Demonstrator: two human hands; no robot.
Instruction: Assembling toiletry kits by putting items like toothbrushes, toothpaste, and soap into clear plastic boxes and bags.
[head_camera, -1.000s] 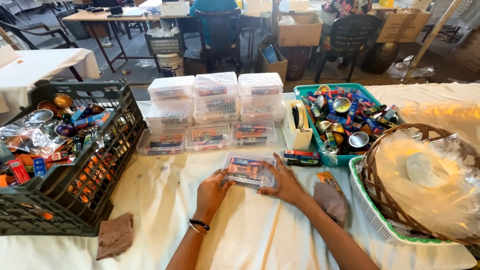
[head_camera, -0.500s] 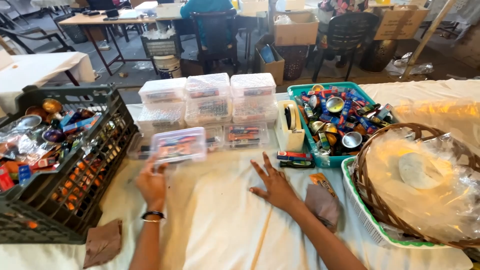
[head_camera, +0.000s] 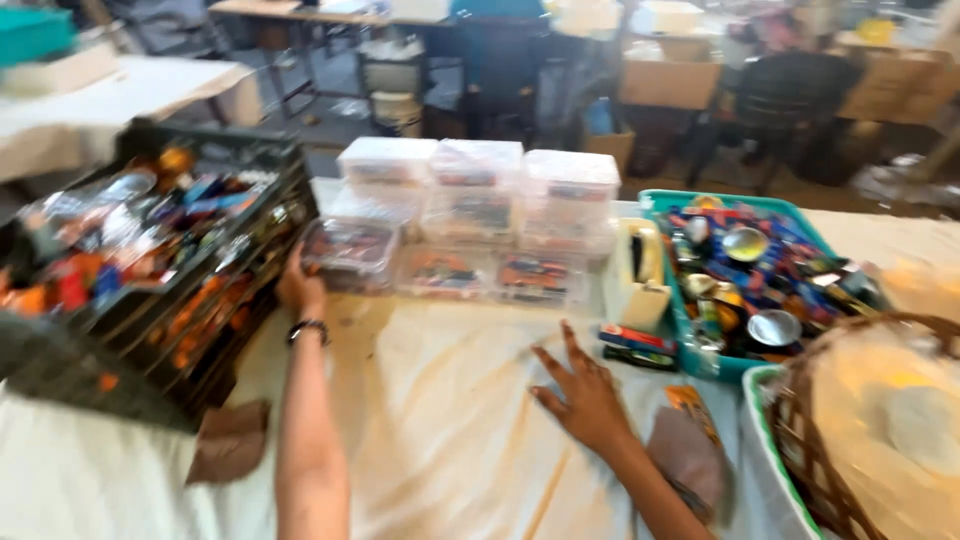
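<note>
My left hand (head_camera: 299, 288) grips a clear lidded plastic box (head_camera: 350, 251) filled with small colourful items, holding it at the left end of a stack of similar clear boxes (head_camera: 478, 215). A dark band sits on that wrist. My right hand (head_camera: 581, 396) rests flat with fingers spread on the white cloth-covered table (head_camera: 450, 440), holding nothing. The view is blurred.
A black crate (head_camera: 160, 290) of mixed colourful items stands at the left. A teal basket (head_camera: 752, 280) of tins and small things is at the right, with a wicker basket (head_camera: 860, 430) beside it. A pale tape dispenser (head_camera: 640, 272), brown cloths (head_camera: 228, 440) and chairs behind.
My left hand carried the clear box from the table's middle to the left end of the stack. My right hand let go of it and now lies flat on the cloth.
</note>
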